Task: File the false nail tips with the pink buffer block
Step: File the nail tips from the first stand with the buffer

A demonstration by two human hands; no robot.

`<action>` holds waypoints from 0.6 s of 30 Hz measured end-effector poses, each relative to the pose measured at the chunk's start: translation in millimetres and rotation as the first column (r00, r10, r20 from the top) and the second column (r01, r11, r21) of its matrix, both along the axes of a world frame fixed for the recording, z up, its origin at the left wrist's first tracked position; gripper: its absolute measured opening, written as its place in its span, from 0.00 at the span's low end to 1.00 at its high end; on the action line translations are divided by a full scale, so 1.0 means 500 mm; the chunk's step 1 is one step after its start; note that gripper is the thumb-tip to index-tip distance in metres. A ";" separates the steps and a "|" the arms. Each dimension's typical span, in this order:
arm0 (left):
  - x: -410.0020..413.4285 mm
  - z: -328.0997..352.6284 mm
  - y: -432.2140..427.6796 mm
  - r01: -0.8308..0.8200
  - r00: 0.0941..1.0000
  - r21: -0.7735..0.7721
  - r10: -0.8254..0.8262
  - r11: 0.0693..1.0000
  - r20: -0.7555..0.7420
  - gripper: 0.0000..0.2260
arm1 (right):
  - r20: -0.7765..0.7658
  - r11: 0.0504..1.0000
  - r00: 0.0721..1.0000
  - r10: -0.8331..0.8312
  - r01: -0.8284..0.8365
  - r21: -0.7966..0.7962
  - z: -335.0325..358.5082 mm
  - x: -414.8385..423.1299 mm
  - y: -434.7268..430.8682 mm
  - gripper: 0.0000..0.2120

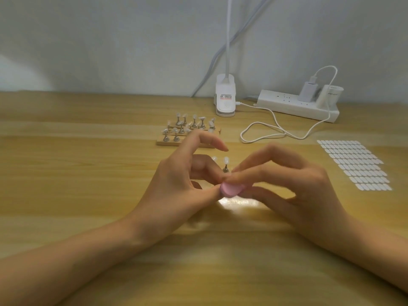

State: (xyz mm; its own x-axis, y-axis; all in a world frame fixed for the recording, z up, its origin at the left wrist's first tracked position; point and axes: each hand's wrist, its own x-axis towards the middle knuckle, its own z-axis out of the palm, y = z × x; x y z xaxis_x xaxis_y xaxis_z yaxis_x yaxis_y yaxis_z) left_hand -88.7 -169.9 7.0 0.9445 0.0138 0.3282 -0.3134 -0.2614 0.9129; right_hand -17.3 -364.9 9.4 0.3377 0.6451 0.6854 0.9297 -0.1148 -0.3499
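A small pink buffer block (231,189) is pinched between the thumb and fingers of my right hand (293,191), low over the wooden table (88,173). My left hand (183,186) meets it from the left; its thumb and middle fingers pinch something small against the block, hidden by the fingertips. Its index finger arches up free. Just behind the fingers stands a false nail tip on a metal stand (225,164), with a second tip partly hidden beside it. The right hand is slightly blurred.
Wooden holders with several nail tips on metal stands (189,129) sit behind my hands. A white clip lamp base (225,100), a power strip (298,104) with a charger and a looped white cable (265,133) lie at the back right. A sheet of white adhesive tabs (355,164) lies right.
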 end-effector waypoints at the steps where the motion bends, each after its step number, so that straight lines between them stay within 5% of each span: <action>1: 0.000 0.000 0.000 -0.006 1.000 0.005 0.006 1.000 -0.003 0.22 | -0.009 1.000 1.000 -0.029 0.029 0.004 0.002 0.002 -0.002 0.07; 18: -0.003 0.003 -0.003 -0.020 1.000 0.002 0.020 1.000 0.012 0.21 | 0.092 0.981 0.976 -0.195 0.195 0.013 0.002 -0.009 -0.004 0.08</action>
State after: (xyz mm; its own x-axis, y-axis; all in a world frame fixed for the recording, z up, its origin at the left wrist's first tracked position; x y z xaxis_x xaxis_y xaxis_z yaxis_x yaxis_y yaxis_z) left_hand -90.1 -171.5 8.5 0.9402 0.0316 0.3391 -0.3187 -0.2697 0.9087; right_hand -21.8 -366.8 10.4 0.3914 0.5702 0.7223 0.9181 -0.2958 -0.2640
